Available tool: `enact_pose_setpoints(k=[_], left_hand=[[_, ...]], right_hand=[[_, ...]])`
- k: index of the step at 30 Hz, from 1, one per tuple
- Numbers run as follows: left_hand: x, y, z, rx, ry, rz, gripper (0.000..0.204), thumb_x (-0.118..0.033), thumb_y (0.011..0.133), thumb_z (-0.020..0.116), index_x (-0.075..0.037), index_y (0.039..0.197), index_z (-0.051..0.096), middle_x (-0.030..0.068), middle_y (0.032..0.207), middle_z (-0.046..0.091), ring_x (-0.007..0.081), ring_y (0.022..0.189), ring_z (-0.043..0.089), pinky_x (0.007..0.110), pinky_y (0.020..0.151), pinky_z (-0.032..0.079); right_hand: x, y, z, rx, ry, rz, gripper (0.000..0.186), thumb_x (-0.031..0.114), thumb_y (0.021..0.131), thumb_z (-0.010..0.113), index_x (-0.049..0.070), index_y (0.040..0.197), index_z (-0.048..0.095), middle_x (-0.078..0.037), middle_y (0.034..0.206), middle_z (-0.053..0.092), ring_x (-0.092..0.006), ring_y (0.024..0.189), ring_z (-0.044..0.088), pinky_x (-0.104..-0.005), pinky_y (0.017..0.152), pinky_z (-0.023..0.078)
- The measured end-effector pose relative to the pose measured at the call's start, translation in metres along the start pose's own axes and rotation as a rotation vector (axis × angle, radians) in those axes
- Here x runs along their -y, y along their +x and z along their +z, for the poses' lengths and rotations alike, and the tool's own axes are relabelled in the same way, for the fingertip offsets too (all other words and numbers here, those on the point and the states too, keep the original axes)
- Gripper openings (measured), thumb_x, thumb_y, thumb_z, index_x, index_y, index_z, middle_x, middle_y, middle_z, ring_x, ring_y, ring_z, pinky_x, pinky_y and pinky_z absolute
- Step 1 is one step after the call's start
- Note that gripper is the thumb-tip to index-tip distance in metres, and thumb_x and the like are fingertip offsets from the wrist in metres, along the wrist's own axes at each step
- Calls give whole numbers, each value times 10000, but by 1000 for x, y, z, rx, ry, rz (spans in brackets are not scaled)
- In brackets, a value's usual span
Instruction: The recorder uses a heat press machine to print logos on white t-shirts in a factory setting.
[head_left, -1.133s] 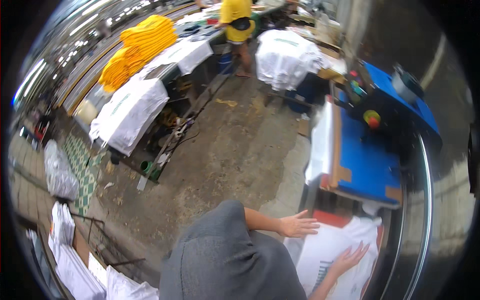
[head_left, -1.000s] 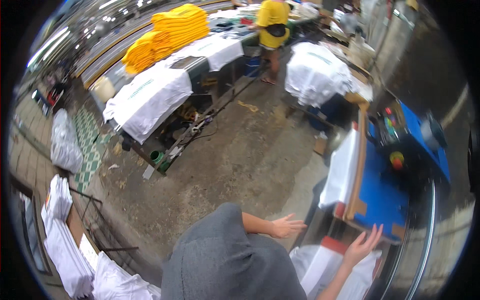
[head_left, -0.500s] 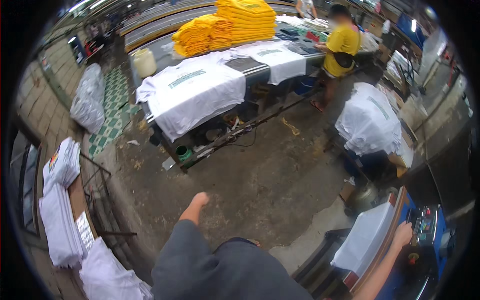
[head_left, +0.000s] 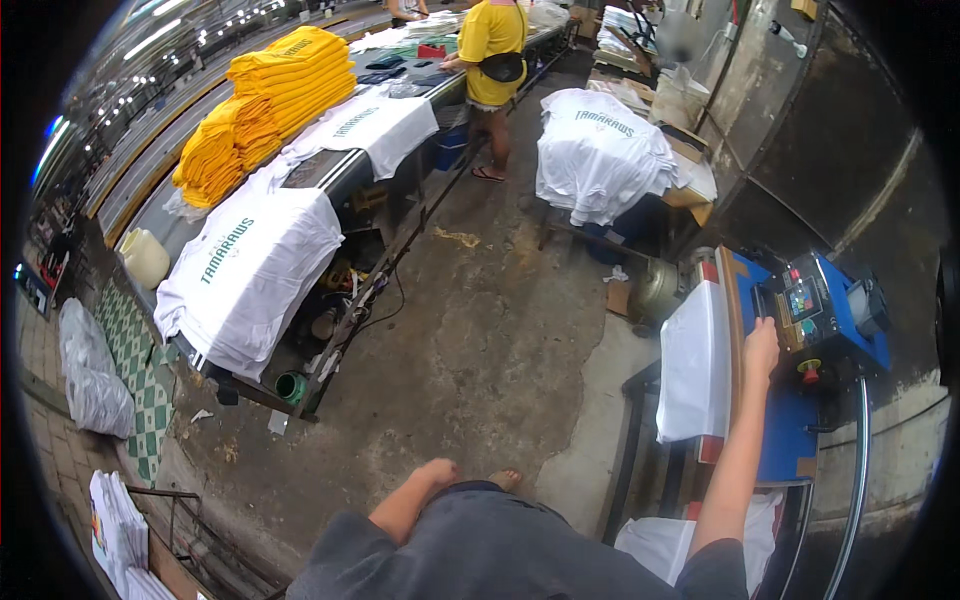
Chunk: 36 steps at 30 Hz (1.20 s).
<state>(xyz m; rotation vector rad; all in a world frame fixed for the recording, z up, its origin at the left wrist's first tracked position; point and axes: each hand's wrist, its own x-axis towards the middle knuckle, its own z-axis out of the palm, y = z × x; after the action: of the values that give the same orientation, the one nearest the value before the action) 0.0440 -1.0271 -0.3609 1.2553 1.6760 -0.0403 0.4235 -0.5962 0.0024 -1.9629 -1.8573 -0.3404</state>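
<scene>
My right hand [head_left: 762,347] is closed round the black handle [head_left: 762,302] of a blue heat press [head_left: 798,305] on the right. The press carries a small control screen [head_left: 800,299] and a red knob [head_left: 809,371]. Beside it, a white shirt [head_left: 693,365] lies over the press's board, apart from my hand. More white cloth [head_left: 650,545] hangs lower down, under my right forearm. My left hand [head_left: 437,472] hangs in front of my waist with its fingers curled in, and nothing shows in it.
White printed shirts [head_left: 255,275] and yellow stacks [head_left: 265,110] cover a long table at left. A printed shirt pile [head_left: 605,150] stands ahead, near a gas cylinder [head_left: 657,290]. Beyond, a person in yellow [head_left: 492,50] works at the table. Folded white shirts [head_left: 120,530] lie lower left.
My view has turned right, so the press and the shirt pile sit nearer the middle. My right hand stays on the handle. My left hand has come in closer to my waist.
</scene>
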Motion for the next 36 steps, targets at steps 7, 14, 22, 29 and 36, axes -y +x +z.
enact_pose_setpoints(k=[7,14,22,29,36], left_hand=[[-126,2,-115,-605,-35,457,215,-142,796,477,-35,947,588,170,936,599,329,903,562,398,767,449],[-366,-53,-131,-523,-317,1142,169,-56,809,491,-18,941,591,140,918,597,283,892,571,351,781,447],[-516,-132,-80,-321,-442,1410,128,-85,835,544,-9,931,582,89,802,585,149,718,581,273,646,462],[-564,-176,4,-198,-531,1495,180,-52,769,597,-5,939,563,112,803,561,222,738,567,311,656,458],[-573,-222,81,-60,-460,1634,211,-50,762,638,-29,964,578,59,818,563,120,708,576,256,607,474]], right_hand=[[-17,-57,-29,-63,52,28,309,349,909,361,51,941,436,-190,960,550,-418,792,561,-512,666,440],[-40,-131,-74,-99,72,96,298,340,921,337,57,908,432,-167,941,545,-423,737,563,-501,618,449],[-79,-229,-129,-98,118,203,222,292,905,391,73,910,429,-144,934,528,-417,722,565,-499,592,455],[-117,-314,-175,-122,178,319,116,200,865,467,91,905,457,-138,870,532,-408,699,567,-514,600,441],[-149,-387,-213,-166,152,333,232,153,809,512,40,1009,480,-172,866,554,-390,712,571,-478,586,451]])
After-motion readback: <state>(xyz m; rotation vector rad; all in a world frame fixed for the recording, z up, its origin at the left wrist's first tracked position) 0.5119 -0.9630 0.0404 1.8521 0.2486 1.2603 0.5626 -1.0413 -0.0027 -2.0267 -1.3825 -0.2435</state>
